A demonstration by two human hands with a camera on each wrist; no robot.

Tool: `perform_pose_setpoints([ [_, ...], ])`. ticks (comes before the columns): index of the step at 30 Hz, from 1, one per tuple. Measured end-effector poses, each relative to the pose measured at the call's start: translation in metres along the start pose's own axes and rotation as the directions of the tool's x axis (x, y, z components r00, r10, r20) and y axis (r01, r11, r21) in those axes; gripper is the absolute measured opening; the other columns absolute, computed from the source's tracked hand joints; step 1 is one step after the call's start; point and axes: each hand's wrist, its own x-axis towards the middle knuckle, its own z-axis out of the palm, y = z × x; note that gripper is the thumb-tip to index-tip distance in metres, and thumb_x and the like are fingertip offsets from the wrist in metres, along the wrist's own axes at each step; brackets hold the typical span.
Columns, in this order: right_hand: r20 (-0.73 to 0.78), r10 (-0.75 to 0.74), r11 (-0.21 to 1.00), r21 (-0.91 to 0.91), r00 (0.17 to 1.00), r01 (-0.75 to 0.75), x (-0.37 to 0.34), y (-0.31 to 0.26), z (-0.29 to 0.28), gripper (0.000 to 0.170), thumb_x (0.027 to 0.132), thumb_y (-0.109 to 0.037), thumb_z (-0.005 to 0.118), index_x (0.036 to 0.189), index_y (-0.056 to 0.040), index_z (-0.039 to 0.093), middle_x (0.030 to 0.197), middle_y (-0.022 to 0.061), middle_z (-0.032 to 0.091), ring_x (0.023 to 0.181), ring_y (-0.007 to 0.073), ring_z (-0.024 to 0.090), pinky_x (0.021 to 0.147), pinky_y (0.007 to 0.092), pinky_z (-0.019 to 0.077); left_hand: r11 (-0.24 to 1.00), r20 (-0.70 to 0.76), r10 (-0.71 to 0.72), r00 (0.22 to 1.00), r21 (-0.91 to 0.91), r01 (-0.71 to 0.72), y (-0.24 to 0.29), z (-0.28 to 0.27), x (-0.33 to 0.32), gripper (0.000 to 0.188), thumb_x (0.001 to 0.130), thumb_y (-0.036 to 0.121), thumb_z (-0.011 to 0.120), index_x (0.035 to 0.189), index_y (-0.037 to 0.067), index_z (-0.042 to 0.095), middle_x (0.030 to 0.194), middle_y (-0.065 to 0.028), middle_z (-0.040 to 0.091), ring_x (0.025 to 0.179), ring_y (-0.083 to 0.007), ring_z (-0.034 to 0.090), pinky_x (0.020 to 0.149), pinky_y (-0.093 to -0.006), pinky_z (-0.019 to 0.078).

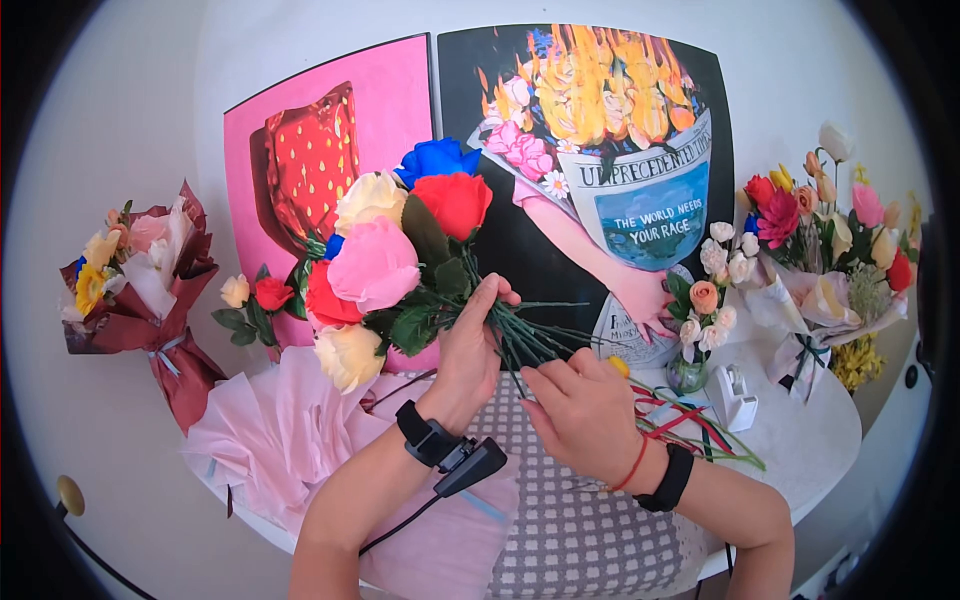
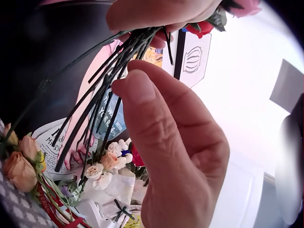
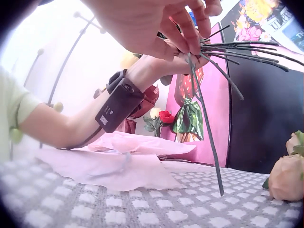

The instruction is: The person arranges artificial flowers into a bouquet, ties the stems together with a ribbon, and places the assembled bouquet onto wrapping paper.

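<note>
My left hand (image 1: 472, 350) grips a bunch of artificial roses by the dark green stems, its fingers wrapped round them. The blooms lean up to the left: a pink rose (image 1: 374, 262), a blue rose (image 1: 437, 160), a red rose (image 1: 455, 203) and cream roses (image 1: 350, 358) among green leaves. Below the grip the stems (image 2: 90, 102) fan out toward the right. My right hand (image 1: 590, 405) is beside the stem ends, thumb and forefinger together. In the right wrist view its fingertips pinch one thin stem (image 3: 209, 133) that slants down apart from the others.
Pink wrapping paper (image 1: 280, 430) spreads over the table's left side, beside a checked cloth (image 1: 600, 530). Ribbons (image 1: 690, 415), a tape dispenser (image 1: 737, 400) and a small glass vase (image 1: 688, 373) are at the right. Wrapped bouquets (image 1: 165, 350) flank the table; two paintings (image 1: 470, 90) stand behind.
</note>
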Motion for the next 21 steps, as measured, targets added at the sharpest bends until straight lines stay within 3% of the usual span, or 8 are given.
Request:
perform_pose_setpoints([
  [2,0.165,0.079,0.991,-0.119,0.983,-0.059,0.000,-0.009,-0.001,0.028,0.070,-0.018,0.064,0.093,-0.0036,0.059,0.085,0.0067,0.057,0.071,0.0210,0.054,0.056,0.0312,0.0435,1.000,0.044,0.003,0.999,-0.004,-0.003,-0.003,-0.003,0.000,0.013,0.086,0.021,0.056,0.083,0.009,0.050,0.077,0.0010,0.052,0.075,-0.0119,0.052,0.078,-0.0267,0.0430],
  [6,0.122,0.055,0.994,-0.096,0.991,-0.044,-0.008,-0.011,0.017,0.035,0.072,-0.019,0.059,0.102,-0.0021,0.052,0.089,0.0078,0.058,0.067,0.0240,0.057,0.051,0.0349,0.0422,1.000,0.030,0.025,0.999,-0.002,-0.025,-0.007,-0.002,0.000,0.015,0.085,0.023,0.056,0.083,0.010,0.050,0.077,0.0004,0.052,0.075,-0.0119,0.052,0.078,-0.0268,0.0427],
  [9,0.137,0.192,0.972,0.111,0.972,-0.208,-0.009,-0.017,0.021,0.038,0.075,-0.015,0.057,0.109,-0.0023,0.043,0.090,0.0114,0.060,0.062,0.0260,0.060,0.048,0.0364,0.0417,1.000,-0.003,0.026,1.000,0.015,-0.026,-0.005,0.000,-0.006,0.018,0.081,0.021,0.062,0.088,0.006,0.056,0.077,-0.0008,0.053,0.075,-0.0077,0.049,0.072,-0.0249,0.0421],
  [11,0.309,0.220,0.919,0.251,0.925,-0.302,-0.011,-0.015,0.022,0.038,0.077,-0.012,0.056,0.109,-0.0031,0.038,0.083,0.0107,0.061,0.063,0.0251,0.061,0.049,0.0370,0.0421,0.982,0.064,0.161,0.985,0.086,-0.166,-0.007,0.002,-0.007,0.017,0.081,0.017,0.063,0.090,0.006,0.055,0.078,-0.0009,0.051,0.073,-0.0089,0.048,0.077,-0.0259,0.0423],
  [13,0.263,0.232,0.906,0.293,0.936,-0.307,-0.015,-0.015,0.023,0.036,0.077,-0.011,0.056,0.108,-0.0038,0.038,0.076,0.0088,0.059,0.060,0.0237,0.060,0.048,0.0368,0.0408,0.986,0.095,0.150,0.984,0.053,-0.156,-0.005,0.001,-0.007,0.016,0.082,0.014,0.061,0.092,0.006,0.052,0.079,-0.0007,0.049,0.072,-0.0093,0.048,0.081,-0.0284,0.0423],
  [15,0.225,0.242,0.890,0.336,0.944,-0.308,-0.018,-0.018,0.021,0.034,0.077,-0.009,0.056,0.107,-0.0045,0.038,0.069,0.0068,0.058,0.058,0.0224,0.059,0.047,0.0366,0.0395,0.958,0.175,0.232,0.957,0.131,-0.256,-0.007,-0.007,0.001,0.015,0.082,0.011,0.060,0.093,0.006,0.051,0.080,-0.0002,0.048,0.071,-0.0089,0.047,0.083,-0.0303,0.0419],
  [18,0.194,0.368,0.766,0.491,0.909,-0.415,-0.018,-0.025,0.010,0.034,0.078,-0.008,0.054,0.108,-0.0063,0.038,0.057,0.0027,0.052,0.051,0.0215,0.055,0.045,0.0368,0.0346,0.960,0.209,0.212,0.955,0.137,-0.243,-0.008,-0.009,0.001,0.016,0.084,0.012,0.058,0.095,0.005,0.049,0.079,0.0001,0.047,0.069,-0.0089,0.045,0.084,-0.0310,0.0410],
  [21,0.285,0.355,0.700,0.551,0.890,-0.455,-0.020,-0.025,0.004,0.032,0.080,-0.006,0.050,0.109,-0.0073,0.037,0.055,0.0020,0.048,0.046,0.0192,0.050,0.043,0.0355,0.0304,0.957,0.279,0.216,0.936,0.130,-0.259,-0.010,-0.008,-0.001,0.016,0.085,0.014,0.056,0.096,0.005,0.048,0.076,0.0006,0.046,0.066,-0.0095,0.044,0.081,-0.0307,0.0414],
])
